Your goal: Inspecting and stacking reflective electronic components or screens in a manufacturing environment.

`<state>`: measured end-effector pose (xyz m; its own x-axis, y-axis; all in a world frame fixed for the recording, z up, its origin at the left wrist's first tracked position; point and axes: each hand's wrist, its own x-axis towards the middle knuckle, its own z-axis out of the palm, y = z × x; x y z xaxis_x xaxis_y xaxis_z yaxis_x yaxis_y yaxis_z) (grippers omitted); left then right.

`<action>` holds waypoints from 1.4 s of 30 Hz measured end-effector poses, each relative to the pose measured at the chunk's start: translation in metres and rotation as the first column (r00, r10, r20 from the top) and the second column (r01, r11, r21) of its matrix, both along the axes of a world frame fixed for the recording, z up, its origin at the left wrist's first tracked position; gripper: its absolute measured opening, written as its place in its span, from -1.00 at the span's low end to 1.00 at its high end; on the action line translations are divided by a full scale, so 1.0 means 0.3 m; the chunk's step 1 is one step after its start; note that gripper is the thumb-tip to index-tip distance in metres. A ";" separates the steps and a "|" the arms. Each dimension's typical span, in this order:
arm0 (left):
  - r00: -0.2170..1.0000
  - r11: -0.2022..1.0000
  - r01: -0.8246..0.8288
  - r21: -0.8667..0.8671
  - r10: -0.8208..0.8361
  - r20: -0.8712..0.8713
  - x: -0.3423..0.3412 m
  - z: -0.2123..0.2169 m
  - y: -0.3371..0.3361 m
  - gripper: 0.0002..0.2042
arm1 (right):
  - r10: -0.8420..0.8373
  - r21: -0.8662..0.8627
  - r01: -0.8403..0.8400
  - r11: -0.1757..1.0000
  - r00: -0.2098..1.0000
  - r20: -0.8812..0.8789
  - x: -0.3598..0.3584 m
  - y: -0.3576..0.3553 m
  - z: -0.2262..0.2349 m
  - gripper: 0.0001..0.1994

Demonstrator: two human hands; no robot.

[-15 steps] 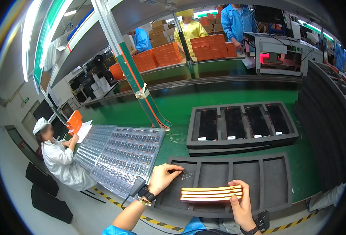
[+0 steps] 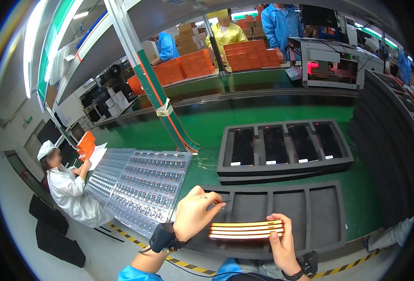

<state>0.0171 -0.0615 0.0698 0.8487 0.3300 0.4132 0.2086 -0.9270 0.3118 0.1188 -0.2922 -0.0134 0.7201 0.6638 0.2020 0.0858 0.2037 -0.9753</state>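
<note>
Left hand, moved: knuckles up and wrist turned since the earlier frame, fingertips a little further right over the foam tray; flat little frame by those fingertips no longer shows as a separate outline; whole view slid slightly left

Left grip: thumb and forefinger tips pressed together on a thin dark piece; too small to tell its kind or which way it runs lengthwise

Right hand, grip: clasping the right end of a slab stack, thumb on the near side, fingers over the far side

Slab stack, place: above the near part of the foam tray; whether it touches the foam, cannot tell

Slab stack, long axis: left to right across the body, nearly level, bright edges turned to the wearer, several slabs layered

Key relation: thin dark piece sits just beyond the stack's left end, on its far side as seen, apart from it; left hand nearer that free end, right hand at the opposite end

Beyond: second foam tray with four dark slabs side by side, each in its own compartment

Left side: clear plastic trays with rows of small parts, close to the left forearm
</note>
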 end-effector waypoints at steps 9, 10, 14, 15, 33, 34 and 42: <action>0.915 0.914 0.403 0.037 -0.402 -0.030 0.105 0.058 -0.192 -0.89 | 0.040 0.003 -0.040 0.999 0.999 0.021 0.002 -0.014 0.015 -0.52; 0.911 0.911 0.412 0.026 -0.412 -0.029 0.119 0.053 -0.202 -0.90 | 0.049 0.005 -0.049 0.999 0.999 0.007 0.003 -0.015 0.015 -0.51; 0.910 0.910 0.415 0.021 -0.415 -0.006 0.142 0.044 -0.222 -0.92 | 0.037 -0.018 -0.036 0.999 0.998 0.046 0.006 -0.020 0.015 -0.51; 0.908 0.908 0.419 0.023 -0.419 -0.009 0.145 0.042 -0.225 -0.92 | 0.035 -0.031 -0.034 0.999 0.999 0.041 0.005 -0.022 0.015 -0.51; 0.904 0.889 0.423 0.175 -0.428 -0.012 0.133 0.017 -0.284 -0.83 | 0.019 -0.043 -0.018 0.999 0.999 0.031 0.002 -0.022 0.020 -0.53; 0.899 0.882 0.432 0.189 -0.439 -0.005 0.129 0.015 -0.290 -0.83 | 0.018 -0.042 -0.016 0.999 0.999 0.031 0.003 -0.022 0.021 -0.53; 0.924 0.916 0.382 0.119 -0.381 -0.033 0.126 0.007 -0.293 -0.76 | -0.002 -0.088 0.007 0.996 0.998 0.059 0.000 -0.026 0.025 -0.53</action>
<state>0.0547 -0.1495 0.0718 0.9041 -0.0716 0.4212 -0.1661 -0.9672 0.1922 0.1187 -0.3001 -0.0060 0.7117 0.6777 0.1850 0.1440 0.1170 -0.9826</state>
